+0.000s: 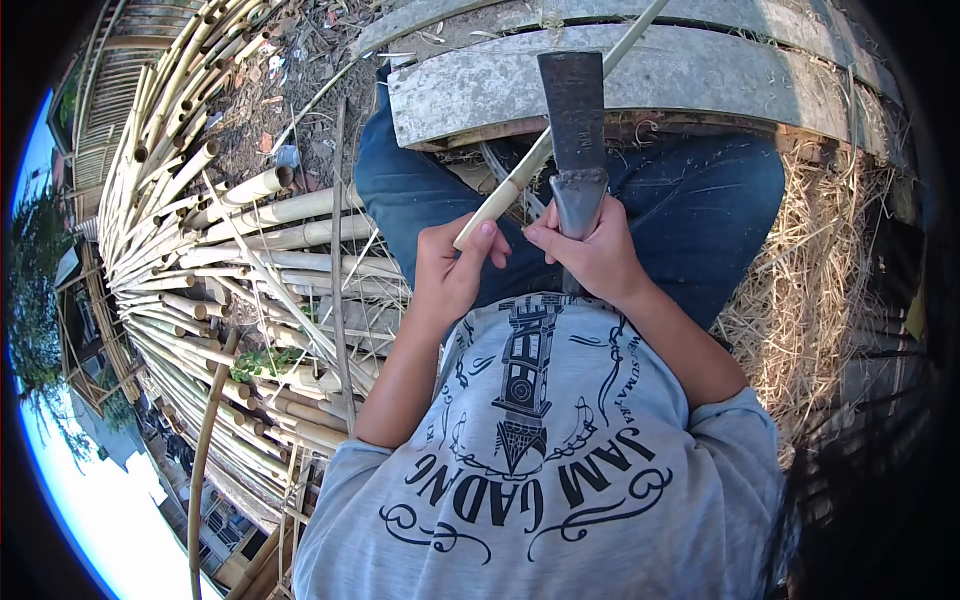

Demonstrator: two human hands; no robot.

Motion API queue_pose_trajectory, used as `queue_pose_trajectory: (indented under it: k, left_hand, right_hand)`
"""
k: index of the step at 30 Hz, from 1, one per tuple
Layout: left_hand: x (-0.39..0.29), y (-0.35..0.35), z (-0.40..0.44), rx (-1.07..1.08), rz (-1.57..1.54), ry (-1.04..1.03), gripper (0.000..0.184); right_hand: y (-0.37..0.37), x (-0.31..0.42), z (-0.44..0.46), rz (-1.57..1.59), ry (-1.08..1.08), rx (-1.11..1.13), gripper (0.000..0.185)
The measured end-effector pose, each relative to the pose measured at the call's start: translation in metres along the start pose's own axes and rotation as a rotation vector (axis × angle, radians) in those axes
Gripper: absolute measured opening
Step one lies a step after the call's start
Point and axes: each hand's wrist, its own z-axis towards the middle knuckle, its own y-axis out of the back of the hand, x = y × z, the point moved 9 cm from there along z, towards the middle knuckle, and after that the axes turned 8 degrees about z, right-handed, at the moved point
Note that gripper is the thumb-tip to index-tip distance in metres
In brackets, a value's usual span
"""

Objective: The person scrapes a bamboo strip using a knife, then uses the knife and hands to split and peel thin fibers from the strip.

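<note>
My left hand (455, 262) grips the near end of a pale bamboo strip (516, 182), thumb laid along it. The strip slants up and away to the right, passing behind the blade and across the plank. In my right hand (590, 250) is a machete (577, 120), held near its metal socket with the fingers wrapped round. Its broad dark blade points away from me, close beside the strip. Whether blade and strip touch, I cannot tell. Both hands are in front of my shirt, over my lap.
A worn wooden plank (640, 75) lies across in front of my knees. Many cut bamboo poles (290, 235) are heaped on the left. Pale shavings (800, 310) cover the ground on the right. One long bamboo pole (205, 470) stands nearer at the lower left.
</note>
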Motion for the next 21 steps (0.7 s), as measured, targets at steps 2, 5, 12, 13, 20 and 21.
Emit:
queue_pose_trajectory:
  k: [2, 5, 12, 13, 20, 21]
  left_hand:
    - [0.001, 0.005, 0.002, 0.004, 0.004, 0.019, 0.040]
    - [0.002, 0.013, 0.004, -0.003, -0.009, 0.039, 0.041]
    - [0.008, 0.019, 0.004, 0.035, 0.049, 0.079, 0.041]
    - [0.007, 0.020, 0.005, 0.028, 0.039, 0.079, 0.041]
    - [0.018, 0.020, 0.005, 0.110, -0.001, 0.119, 0.046]
    - [0.021, 0.016, 0.006, 0.160, 0.035, 0.146, 0.045]
  right_hand:
    - [0.002, 0.003, -0.003, -0.001, 0.011, 0.004, 0.016]
    - [0.006, 0.012, -0.007, 0.011, 0.028, -0.001, 0.016]
    - [0.078, 0.112, -0.036, -0.065, 0.396, -0.316, 0.015]
    - [0.101, 0.137, -0.050, -0.066, 0.504, -0.465, 0.015]
    - [0.238, 0.284, -0.228, -0.770, 0.773, -1.578, 0.037]
    - [0.250, 0.286, -0.230, -0.726, 0.774, -1.518, 0.032]
